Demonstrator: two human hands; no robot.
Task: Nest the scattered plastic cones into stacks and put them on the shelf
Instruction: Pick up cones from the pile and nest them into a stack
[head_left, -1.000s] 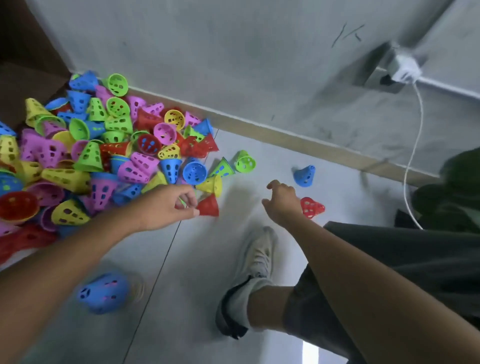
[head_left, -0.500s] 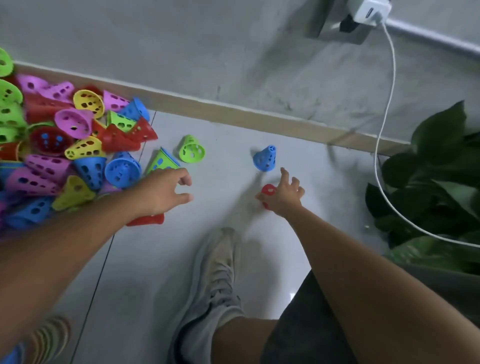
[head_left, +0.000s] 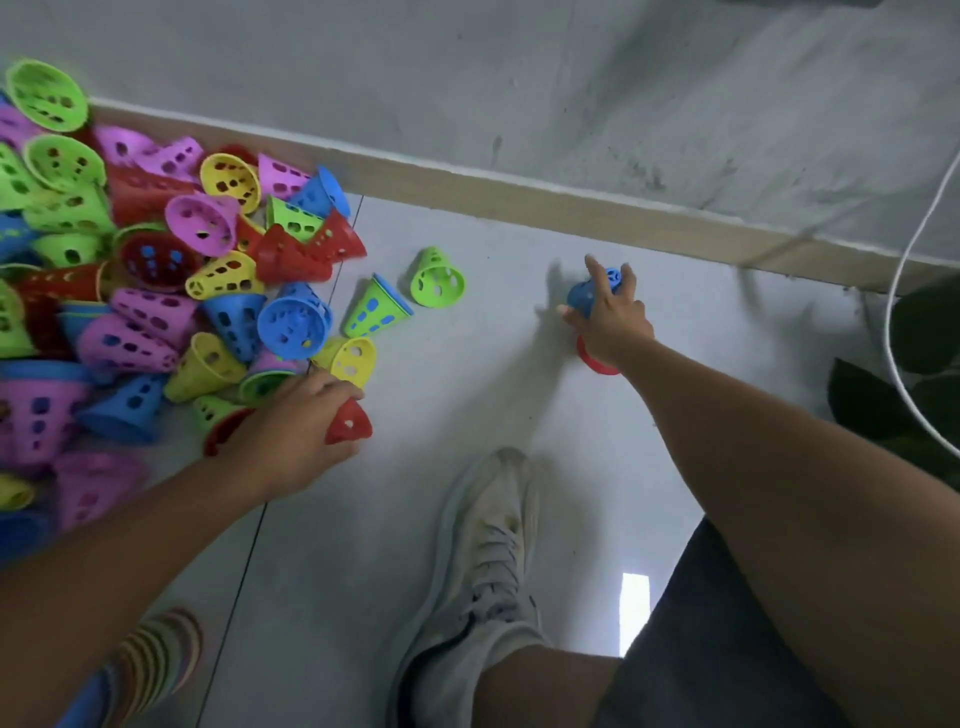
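Your left hand (head_left: 291, 431) reaches in from the lower left of the frame, forearm stretched along the floor (head_left: 467, 395), knuckles up. Its fingers curl around a red cone (head_left: 349, 422) lying on its side: the narrow tip points right, toward the frame's centre, and the wide rim shows behind the wrist on the left, so its long axis runs roughly left to right.

Your right hand (head_left: 610, 325) comes in from the lower right, arm extended up toward the baseboard (head_left: 519, 200). Thumb and fingers spread over a blue cone (head_left: 589, 293) at centre right, gripping it from above; the cone tilts with its narrow perforated end up and to the right. A second red cone (head_left: 597, 361) sits under the heel of that hand, only part of its rim showing; whether the hand holds it too, you cannot tell.

The pile of scattered cones (head_left: 156, 280) fills the upper left, green, purple, yellow, blue and red, lying at all angles. Two green cones (head_left: 405, 296) lie apart from it near the middle, open mouths facing lower right. A nested stack (head_left: 150, 660), blurred, lies at the bottom left under your forearm.

No writing or labels can be read anywhere.
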